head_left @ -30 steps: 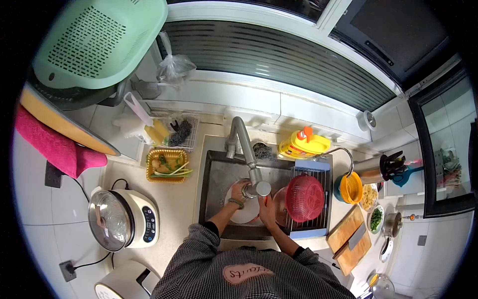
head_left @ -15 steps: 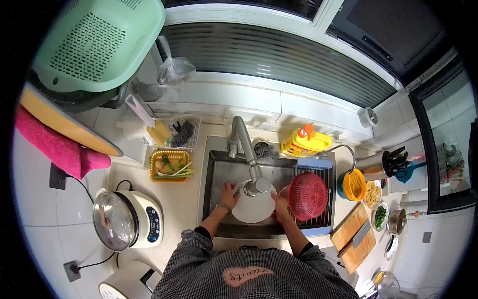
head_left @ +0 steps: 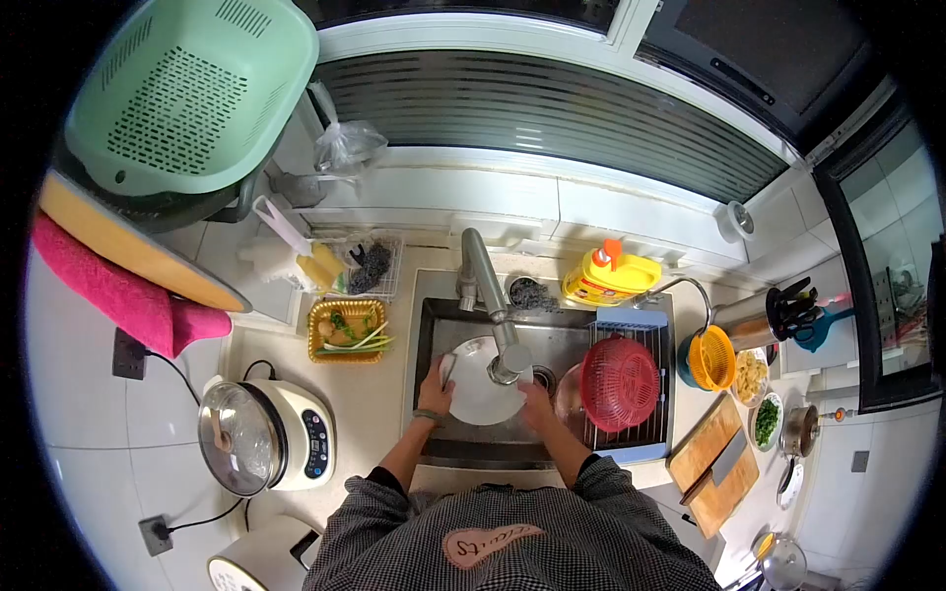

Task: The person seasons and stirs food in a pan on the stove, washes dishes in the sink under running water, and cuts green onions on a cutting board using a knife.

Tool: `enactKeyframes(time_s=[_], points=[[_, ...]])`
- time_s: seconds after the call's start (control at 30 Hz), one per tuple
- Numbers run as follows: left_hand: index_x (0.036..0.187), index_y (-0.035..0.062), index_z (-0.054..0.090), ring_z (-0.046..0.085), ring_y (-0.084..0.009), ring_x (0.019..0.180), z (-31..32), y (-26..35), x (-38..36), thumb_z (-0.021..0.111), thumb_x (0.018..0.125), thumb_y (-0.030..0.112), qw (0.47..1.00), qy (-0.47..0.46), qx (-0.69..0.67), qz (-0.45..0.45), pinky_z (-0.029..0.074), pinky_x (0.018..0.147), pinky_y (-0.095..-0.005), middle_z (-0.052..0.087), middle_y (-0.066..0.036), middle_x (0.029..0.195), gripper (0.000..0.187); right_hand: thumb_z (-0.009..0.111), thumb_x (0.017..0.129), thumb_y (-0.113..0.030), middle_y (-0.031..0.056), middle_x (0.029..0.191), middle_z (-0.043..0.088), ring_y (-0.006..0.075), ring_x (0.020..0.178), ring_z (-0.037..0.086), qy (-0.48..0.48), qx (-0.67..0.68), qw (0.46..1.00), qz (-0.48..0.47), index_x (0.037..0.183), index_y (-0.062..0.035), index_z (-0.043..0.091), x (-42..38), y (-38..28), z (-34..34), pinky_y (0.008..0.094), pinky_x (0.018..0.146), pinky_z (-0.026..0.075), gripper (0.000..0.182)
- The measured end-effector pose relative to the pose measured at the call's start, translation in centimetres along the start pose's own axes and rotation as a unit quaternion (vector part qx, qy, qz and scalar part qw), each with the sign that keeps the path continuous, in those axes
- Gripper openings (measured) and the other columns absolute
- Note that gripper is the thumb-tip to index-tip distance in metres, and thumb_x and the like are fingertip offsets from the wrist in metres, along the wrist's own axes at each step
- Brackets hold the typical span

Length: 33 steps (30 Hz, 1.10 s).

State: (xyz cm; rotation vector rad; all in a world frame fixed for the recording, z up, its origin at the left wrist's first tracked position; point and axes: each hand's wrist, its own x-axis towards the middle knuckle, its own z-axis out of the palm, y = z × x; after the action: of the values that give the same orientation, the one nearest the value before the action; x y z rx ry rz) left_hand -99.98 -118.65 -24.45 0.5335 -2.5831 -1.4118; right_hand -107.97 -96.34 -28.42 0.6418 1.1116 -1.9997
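Note:
Under the faucet head point(head_left: 510, 360), a white round plate point(head_left: 477, 396) is held inside the dark sink point(head_left: 557, 340). My left hand point(head_left: 435, 391) is closed on the plate's left edge. At the opposite edge, my right hand point(head_left: 536, 406) grips the rim, its fingers partly hidden. A red colander point(head_left: 620, 384) rests on the drying rack point(head_left: 650, 333), just right of my right hand. A pale round item lies partly hidden beside the colander.
A yellow bottle point(head_left: 611, 276) stands behind the sink. To the right is a cutting board point(head_left: 709, 483) with a cleaver point(head_left: 727, 455). At left are a gold basket point(head_left: 347, 345) with scallions and an electric cooker point(head_left: 261, 438).
The plate and both hands have shifted left and slightly up within the sink. The plate now shows more of its face under the faucet. The whole view has shifted slightly.

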Motion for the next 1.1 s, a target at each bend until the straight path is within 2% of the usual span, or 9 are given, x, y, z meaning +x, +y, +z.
enactKeyframes(time_s=[0.13,0.2,0.33,0.47,0.57,0.67,0.77,0.9,1.1], points=[[0.136,0.0012,0.032,0.055,-0.0431,0.104,3.8,-5.6,-0.9,0.056,0.082,0.005,0.999,0.002,0.021,-0.034,0.044,0.089,-0.0492,0.054,-0.031,0.114,0.059,0.051,0.091,-0.016,0.0117,0.114,0.058,0.0237,0.105,0.055,0.004,-0.221,0.962,-0.157,0.129,-0.0037,0.047,-1.5,-2.8,2.2,0.0338,0.09,0.045,0.04],[0.14,-0.0006,0.024,0.049,-0.0434,0.115,3.9,-1.4,-0.3,0.057,0.083,0.008,0.948,-0.12,0.008,-0.295,0.041,0.094,-0.0498,0.046,-0.032,0.125,0.066,0.052,0.092,-0.021,0.0109,0.112,0.058,0.0225,0.101,0.056,0.043,-0.275,0.942,-0.187,0.13,-0.0048,0.047,-4.4,-3.9,4.2,0.0326,0.087,0.046,0.042],[0.145,0.0012,0.012,0.035,-0.0473,0.124,9.7,-3.1,-0.9,0.056,0.083,0.012,0.971,-0.028,0.23,-0.065,0.029,0.107,-0.0502,0.023,-0.027,0.144,0.077,0.05,0.093,-0.035,0.0104,0.113,0.058,0.0213,0.1,0.057,0.126,-0.297,0.934,-0.151,0.134,-0.0099,0.044,-5.0,-3.3,2.7,0.0319,0.082,0.047,0.048],[0.144,0.0057,0.022,0.041,-0.0419,0.121,11.9,0.1,-1.0,0.052,0.084,0.011,0.959,0.074,0.273,-0.028,0.026,0.106,-0.0533,0.037,-0.024,0.138,0.067,0.05,0.094,-0.037,0.0112,0.118,0.055,0.0214,0.104,0.054,0.135,-0.377,0.89,-0.217,0.136,-0.0131,0.041,-4.9,-2.1,2.0,0.0342,0.084,0.047,0.05],[0.148,0.0056,0.003,0.013,-0.0373,0.139,9.3,6.0,1.3,0.055,0.089,0.022,0.932,-0.315,0.175,-0.041,0.012,0.113,-0.046,0.009,-0.021,0.151,0.08,0.05,0.094,-0.037,0.0107,0.117,0.055,0.0226,0.104,0.054,0.135,-0.321,0.926,-0.147,0.138,-0.01,0.038,-3.9,-0.9,1.8,0.0359,0.086,0.046,0.053],[0.148,0.0058,0.001,0.01,-0.0327,0.141,9.3,9.7,1.4,0.053,0.091,0.026,0.914,-0.376,0.131,-0.08,0.011,0.113,-0.0429,0.011,-0.018,0.152,0.08,0.05,0.095,-0.037,0.0072,0.109,0.056,0.0151,0.092,0.056,0.131,-0.33,0.91,-0.213,0.137,-0.0055,0.037,-3.9,-0.2,2.4,0.0272,0.076,0.046,0.054],[0.136,0.0069,0.039,0.05,-0.0313,0.116,9.5,8.3,-1.0,0.044,0.096,0.033,0.897,-0.301,-0.3,-0.119,0.034,0.102,-0.0463,0.053,-0.019,0.125,0.048,0.046,0.094,-0.045,0.0165,0.105,0.06,0.0263,0.093,0.061,0.145,-0.346,0.908,-0.186,0.135,-0.0058,0.039,-3.3,-2.2,2.4,0.0367,0.076,0.048,0.057],[0.134,0.0032,0.04,0.054,-0.0325,0.114,8.5,6.1,-2.3,0.044,0.096,0.036,0.948,-0.22,-0.103,0.204,0.045,0.092,-0.0378,0.05,-0.022,0.129,0.05,0.05,0.093,-0.039,0.0178,0.092,0.061,0.0303,0.083,0.063,0.193,-0.365,0.905,-0.1,0.124,-0.0056,0.046,-6.3,-7.5,7.1,0.0414,0.066,0.049,0.046],[0.119,-0.0038,0.052,0.06,-0.0296,0.105,9.7,-1.3,-2.3,0.069,0.079,0.032,0.951,-0.286,0.087,-0.082,0.047,0.087,-0.0398,0.059,-0.022,0.115,0.056,0.043,0.095,-0.032,0.0234,0.086,0.062,0.0361,0.083,0.061,0.115,-0.561,0.777,-0.26,0.106,0.0047,0.055,-2.0,1.5,7.5,0.0439,0.073,0.047,0.04]])
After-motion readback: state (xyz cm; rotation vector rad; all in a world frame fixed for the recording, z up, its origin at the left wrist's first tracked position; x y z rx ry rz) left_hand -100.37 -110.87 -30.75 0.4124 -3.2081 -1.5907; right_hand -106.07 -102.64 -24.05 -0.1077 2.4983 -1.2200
